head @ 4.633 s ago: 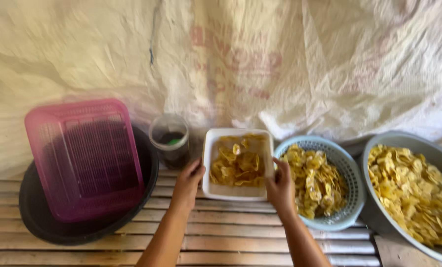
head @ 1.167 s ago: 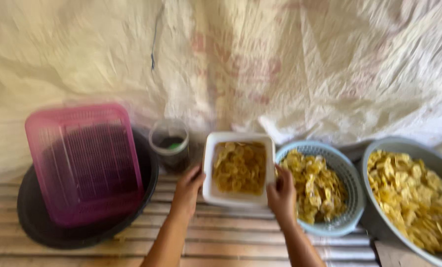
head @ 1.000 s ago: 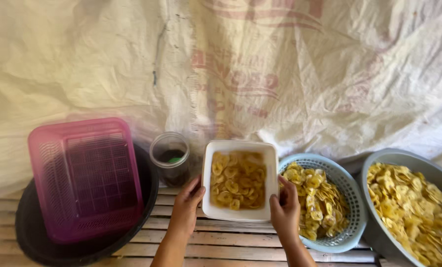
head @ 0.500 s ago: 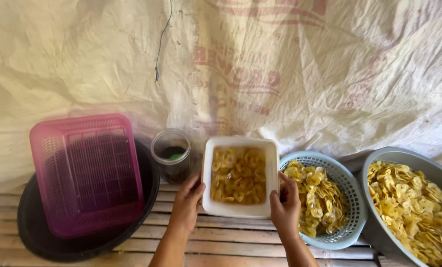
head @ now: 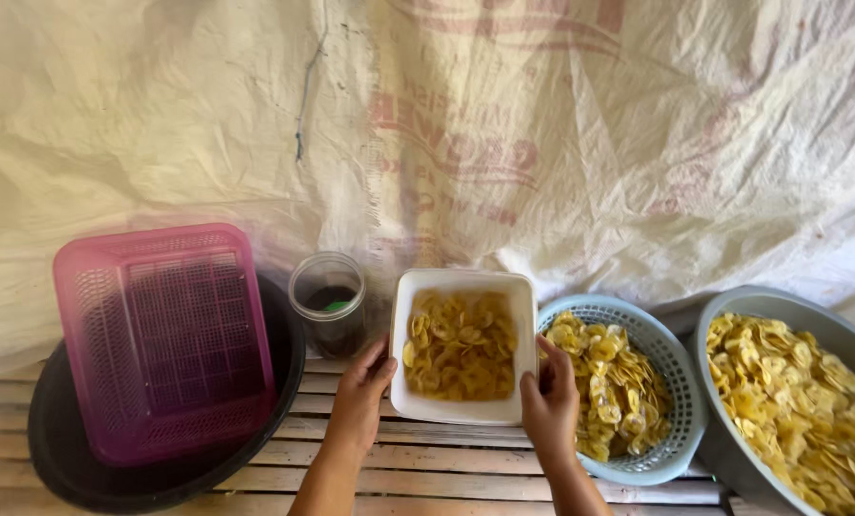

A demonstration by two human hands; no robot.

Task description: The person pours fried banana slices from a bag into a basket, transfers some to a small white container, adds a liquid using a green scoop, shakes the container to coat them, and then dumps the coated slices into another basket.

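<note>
White woven tarp wall (head: 638, 143) — slatted wooden floor (head: 446, 473).

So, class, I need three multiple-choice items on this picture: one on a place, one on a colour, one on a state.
1. Where is the jar?
A. Between the pink basket and the white tub
B. Right of the grey bowl
C. Inside the blue basket

2. What colour are the chips in the tub?
A. Green
B. Yellow
C. Red

3. How is the tub held?
A. By neither hand
B. By one hand only
C. By both, the left hand and the right hand, at its sides

Key: 1 A, the jar stands between those two. 2 B, the slices are yellow. 3 C, a hand grips each side.
</note>
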